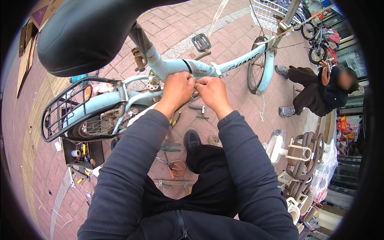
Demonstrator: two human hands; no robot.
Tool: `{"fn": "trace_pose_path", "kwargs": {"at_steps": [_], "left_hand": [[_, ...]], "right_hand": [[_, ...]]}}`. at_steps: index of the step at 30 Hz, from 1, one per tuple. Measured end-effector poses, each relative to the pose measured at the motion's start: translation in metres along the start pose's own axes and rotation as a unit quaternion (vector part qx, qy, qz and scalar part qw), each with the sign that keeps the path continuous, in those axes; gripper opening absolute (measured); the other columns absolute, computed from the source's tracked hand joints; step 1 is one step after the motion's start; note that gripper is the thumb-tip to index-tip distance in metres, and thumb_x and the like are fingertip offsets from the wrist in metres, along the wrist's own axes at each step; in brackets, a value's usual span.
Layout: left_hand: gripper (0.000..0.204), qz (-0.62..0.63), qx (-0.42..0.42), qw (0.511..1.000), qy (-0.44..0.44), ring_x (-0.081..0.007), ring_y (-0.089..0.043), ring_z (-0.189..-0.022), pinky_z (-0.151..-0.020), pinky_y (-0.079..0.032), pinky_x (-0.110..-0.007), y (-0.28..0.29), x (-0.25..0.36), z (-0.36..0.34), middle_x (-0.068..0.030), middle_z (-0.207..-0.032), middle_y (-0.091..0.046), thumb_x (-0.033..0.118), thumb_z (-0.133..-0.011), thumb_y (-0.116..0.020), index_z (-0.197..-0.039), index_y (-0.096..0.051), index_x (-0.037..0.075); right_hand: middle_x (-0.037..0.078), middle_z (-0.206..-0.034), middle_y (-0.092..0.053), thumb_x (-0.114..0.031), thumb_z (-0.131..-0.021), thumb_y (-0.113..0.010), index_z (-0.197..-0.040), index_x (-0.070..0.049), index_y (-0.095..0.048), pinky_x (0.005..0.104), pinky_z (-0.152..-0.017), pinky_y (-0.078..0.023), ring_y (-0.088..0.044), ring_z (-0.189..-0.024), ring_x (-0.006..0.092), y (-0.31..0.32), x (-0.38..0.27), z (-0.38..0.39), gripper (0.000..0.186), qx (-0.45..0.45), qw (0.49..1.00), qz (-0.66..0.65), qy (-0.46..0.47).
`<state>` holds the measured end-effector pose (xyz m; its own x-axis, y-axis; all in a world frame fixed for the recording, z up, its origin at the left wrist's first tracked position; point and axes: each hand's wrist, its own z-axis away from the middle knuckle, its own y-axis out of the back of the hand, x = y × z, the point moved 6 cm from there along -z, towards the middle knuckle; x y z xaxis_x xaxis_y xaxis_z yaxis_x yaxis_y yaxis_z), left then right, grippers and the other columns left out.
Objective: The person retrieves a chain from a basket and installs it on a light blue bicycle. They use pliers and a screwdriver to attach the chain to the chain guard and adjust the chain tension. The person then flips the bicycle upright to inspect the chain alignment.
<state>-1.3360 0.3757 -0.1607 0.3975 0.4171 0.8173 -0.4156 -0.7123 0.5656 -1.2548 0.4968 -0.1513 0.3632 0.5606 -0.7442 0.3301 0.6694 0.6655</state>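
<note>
Outdoors, street-side. Reads as an open-air bike workshop by a shopfront (347, 63). Evidence: reddish brick paving (240, 108) underfoot, light-blue bicycle (94, 106) standing on it, black tool tray (96, 150), orange-handled scissors (172, 165) and green-handled pliers (171, 150) on the ground. Right side: parked two-wheelers (319, 53), brown-and-cream goods (302, 154), clear plastic wrap (326, 168).

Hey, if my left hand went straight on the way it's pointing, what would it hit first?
Your left hand would probably meet the light-blue bicycle main frame tube first; depth is unclear, so they may already be touching.
</note>
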Motion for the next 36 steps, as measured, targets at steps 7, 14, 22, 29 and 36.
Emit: {"fn": "trace_pose_path", "kwargs": {"at_steps": [7,14,22,29,36], "left_hand": [[0.013,-0.121,0.035,0.99,-0.056,-0.0402,-0.07,-0.078,-0.071,-0.055,-0.051,-0.008,-0.005,0.012,-0.0209,-0.083,-0.07,0.015,-0.092,-0.063,-0.088,-0.063,0.003],[0.009,-0.203,0.056,0.962,-0.174,-0.0325,-0.068,-0.078,-0.067,-0.055,-0.045,-0.006,0.0,0.027,-0.0123,-0.082,-0.065,0.012,-0.082,-0.065,-0.085,-0.058,0.008],[0.01,-0.247,0.101,0.94,-0.214,-0.0249,-0.065,-0.086,-0.076,-0.053,-0.039,0.009,0.021,0.047,-0.0059,-0.087,-0.063,0.012,-0.081,-0.063,-0.09,-0.062,0.009],[0.026,-0.302,-0.083,0.939,-0.139,-0.0298,-0.067,-0.09,-0.079,-0.052,-0.04,0.052,0.055,0.144,-0.0104,-0.094,-0.067,0.025,-0.086,-0.07,-0.1,-0.063,0.005],[0.026,-0.162,-0.318,0.934,0.013,-0.0306,-0.07,-0.082,-0.076,-0.053,-0.04,0.078,0.024,0.29,-0.0115,-0.088,-0.07,0.029,-0.086,-0.07,-0.096,-0.065,0.005]], "right_hand": [[0.019,-0.075,-0.072,-0.013,-0.082,-0.068,-0.082,0.001,-0.075,0.0435,-0.066,-0.053,-0.07,-0.069,0.032,-0.029,0.041,-0.005,0.015,-0.024,0.932,-0.259,-0.254],[0.024,-0.088,-0.072,-0.022,-0.085,-0.066,-0.083,-0.003,-0.073,0.0505,-0.076,-0.054,-0.069,-0.085,0.043,-0.017,0.01,-0.016,0.02,0.022,0.994,0.11,-0.019],[0.021,-0.082,-0.072,-0.019,-0.084,-0.074,-0.086,-0.003,-0.076,0.0457,-0.073,-0.055,-0.071,-0.08,0.0377,0.001,-0.017,-0.009,0.017,0.016,0.981,0.185,0.06],[0.018,-0.086,-0.076,-0.023,-0.087,-0.074,-0.102,0.001,-0.075,0.0397,-0.074,-0.056,-0.074,-0.08,0.0304,0.018,-0.029,0.004,0.028,0.022,0.983,0.165,0.072],[0.019,-0.08,-0.073,-0.021,-0.089,-0.072,-0.095,0.0,-0.074,0.0409,-0.07,-0.055,-0.072,-0.075,0.0331,0.006,-0.068,0.044,0.022,-0.033,0.984,0.115,0.134]]}}
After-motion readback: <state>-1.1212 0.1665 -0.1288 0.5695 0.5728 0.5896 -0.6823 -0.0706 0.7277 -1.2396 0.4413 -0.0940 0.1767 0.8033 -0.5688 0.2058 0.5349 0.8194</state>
